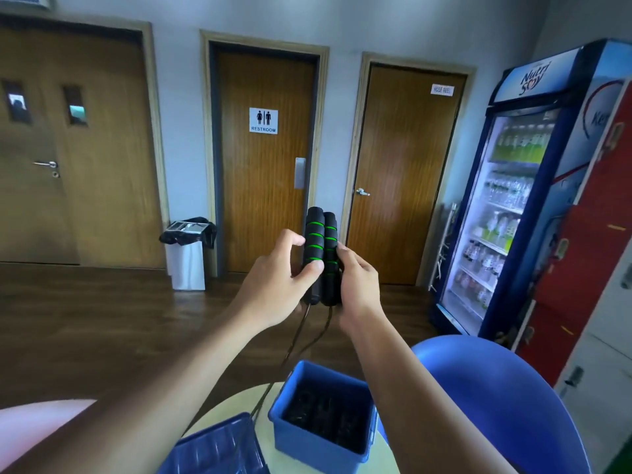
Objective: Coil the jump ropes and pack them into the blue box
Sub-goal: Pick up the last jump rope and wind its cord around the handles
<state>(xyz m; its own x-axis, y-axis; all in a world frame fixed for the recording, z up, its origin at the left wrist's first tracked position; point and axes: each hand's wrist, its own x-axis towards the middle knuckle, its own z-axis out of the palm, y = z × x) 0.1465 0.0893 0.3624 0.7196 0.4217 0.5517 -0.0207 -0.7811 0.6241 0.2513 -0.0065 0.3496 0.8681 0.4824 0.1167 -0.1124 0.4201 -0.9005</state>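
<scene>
- Both hands are curled round the two handles [319,248], held upright and pressed side by side well above the table [236,403]; the left hand [273,282] grips with its thumb on the front; the right hand [359,285] wraps the other side
- The cord [294,340] hangs uncoiled from the handle bottoms in two strands and drops past the left rim of the box [307,446]; its far end is hidden
- Risk: the loose cord may snag the box rim or the lid [219,446] just beside it and drag either off the small table once winding begins
- Risk: the handles may slip apart if one hand lets go to gather cord, since only the grip joins them
- Risk: the box already holds a dark mass, too blurred to name; a slack coil may not fit or may spring back out
- Around: a blue chair [496,388] close on the right; a drinks fridge [513,200] behind it; a bin [188,258] by the restroom door [263,159]; none of these blocks the hands
</scene>
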